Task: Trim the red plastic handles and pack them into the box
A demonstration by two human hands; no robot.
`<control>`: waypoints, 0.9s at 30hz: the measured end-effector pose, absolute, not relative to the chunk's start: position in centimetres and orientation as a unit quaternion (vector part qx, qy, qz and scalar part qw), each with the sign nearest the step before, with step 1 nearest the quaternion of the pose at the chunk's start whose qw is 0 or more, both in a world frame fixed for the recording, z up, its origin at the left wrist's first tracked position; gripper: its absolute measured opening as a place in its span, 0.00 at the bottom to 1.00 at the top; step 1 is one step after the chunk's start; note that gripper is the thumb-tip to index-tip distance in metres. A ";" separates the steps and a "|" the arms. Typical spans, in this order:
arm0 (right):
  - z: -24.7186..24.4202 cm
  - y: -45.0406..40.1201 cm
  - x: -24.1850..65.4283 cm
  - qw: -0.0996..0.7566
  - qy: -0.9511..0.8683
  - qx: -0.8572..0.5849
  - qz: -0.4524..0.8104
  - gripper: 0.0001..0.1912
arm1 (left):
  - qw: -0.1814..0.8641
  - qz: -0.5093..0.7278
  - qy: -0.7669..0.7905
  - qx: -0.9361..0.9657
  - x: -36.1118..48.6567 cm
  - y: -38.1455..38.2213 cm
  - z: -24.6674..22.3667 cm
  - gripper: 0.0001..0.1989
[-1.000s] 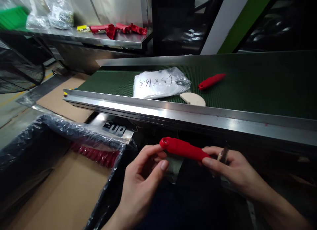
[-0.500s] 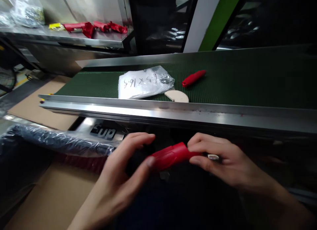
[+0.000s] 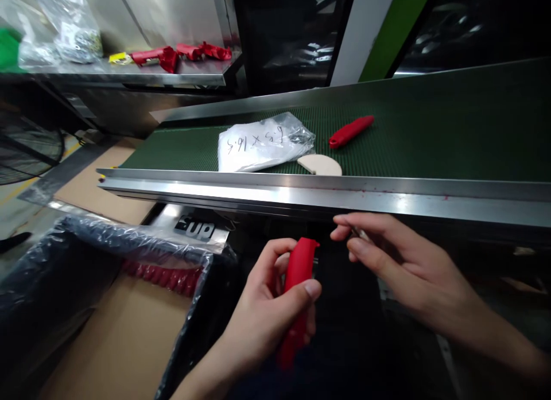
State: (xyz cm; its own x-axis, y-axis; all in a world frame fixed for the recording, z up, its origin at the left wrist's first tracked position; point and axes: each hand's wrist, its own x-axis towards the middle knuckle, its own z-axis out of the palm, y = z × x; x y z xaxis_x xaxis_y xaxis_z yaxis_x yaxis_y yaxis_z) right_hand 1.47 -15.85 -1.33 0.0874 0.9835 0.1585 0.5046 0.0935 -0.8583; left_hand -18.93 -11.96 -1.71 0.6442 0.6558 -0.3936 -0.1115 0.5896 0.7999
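My left hand [image 3: 267, 308] is wrapped round a red plastic handle-like part [image 3: 300, 262], with the thumb across it. The part stands nearly upright in view, and the fingers cover its middle. To its right, apart from it, my right hand [image 3: 400, 262] pinches a slim metallic piece [image 3: 360, 233] between thumb and fingers; its exact kind is too small to tell. Beyond both hands, on the green conveyor belt [image 3: 413, 136], lie another red handle-like part [image 3: 350, 131], a white plastic-wrapped packet [image 3: 262, 144] with handwriting, and a flat cream-coloured curved piece [image 3: 321, 164].
The belt's metal side rail [image 3: 258, 185] runs between my hands and the belt. At lower left is a box lined with dark plastic [image 3: 198, 308], holding a row of red parts [image 3: 167, 276] and cardboard. More red pieces [image 3: 159, 57] and bagged hardware [image 3: 80, 41] sit on a metal shelf.
The red handle-like part has turned from nearly level to nearly upright, and my left hand has closed round it. My right hand has come off it, moving up and right. The view has shifted slightly.
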 end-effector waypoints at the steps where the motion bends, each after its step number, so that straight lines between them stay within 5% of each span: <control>1: -1.3 -16.0 1.2 0.403 -0.635 -0.603 0.265 0.16 | 0.826 0.245 0.343 0.374 -18.9 -12.1 -1.8 0.21; 12: -0.4 -16.2 -0.6 0.352 -0.767 -0.528 0.093 0.28 | 0.844 0.335 0.329 0.258 -18.6 -13.1 -1.0 0.10; 27: 0.2 -16.3 -1.0 0.352 -0.798 -0.488 0.013 0.20 | 0.832 0.342 0.345 0.268 -18.6 -13.7 -0.4 0.10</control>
State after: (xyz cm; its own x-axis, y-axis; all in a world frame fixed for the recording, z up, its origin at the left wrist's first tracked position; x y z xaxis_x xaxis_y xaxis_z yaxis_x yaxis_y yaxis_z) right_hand -1.03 -16.26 0.18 -0.2749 0.7892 0.5492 0.7702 0.5227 -0.3655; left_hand -18.56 -13.67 -0.41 0.5289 0.7533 -0.3909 -0.3840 0.6232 0.6813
